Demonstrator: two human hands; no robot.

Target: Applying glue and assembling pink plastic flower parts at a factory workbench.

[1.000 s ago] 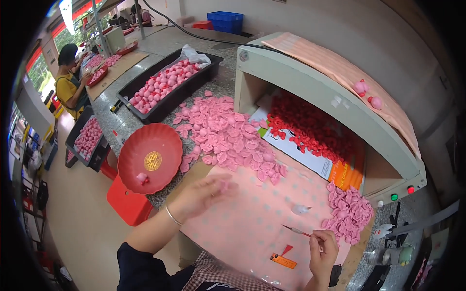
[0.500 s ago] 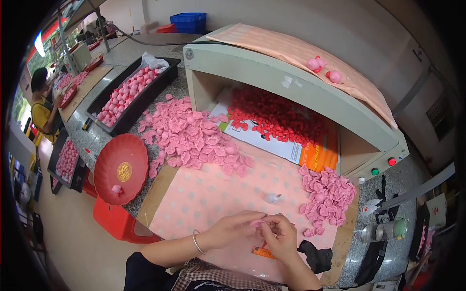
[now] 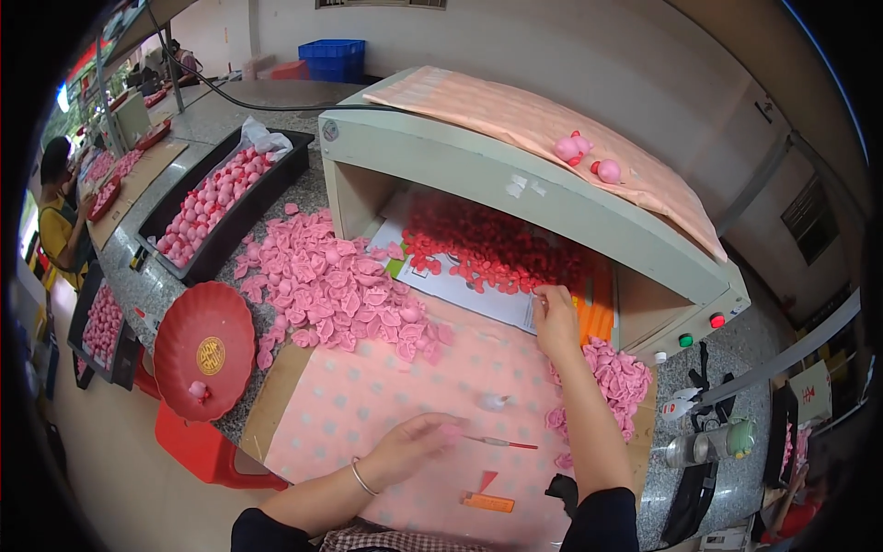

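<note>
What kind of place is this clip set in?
Most likely a small factory or workshop bench for hand finishing. Heaps of pink moulded pieces cover the table, a black tray holds more, and another person works at a similar bench.

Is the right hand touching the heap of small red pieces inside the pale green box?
Touching: the head view shows the right hand's fingertips on the red pieces' near edge.

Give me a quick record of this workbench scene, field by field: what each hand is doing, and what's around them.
Left hand: on the pink dotted mat, fingers by a thin red-tipped tool
Right hand: reaching into the box-shaped machine, at the red pieces
Left pile: pink pieces
Right pile: pink pieces
Bench edge: red plate
Far left: black tray
</note>
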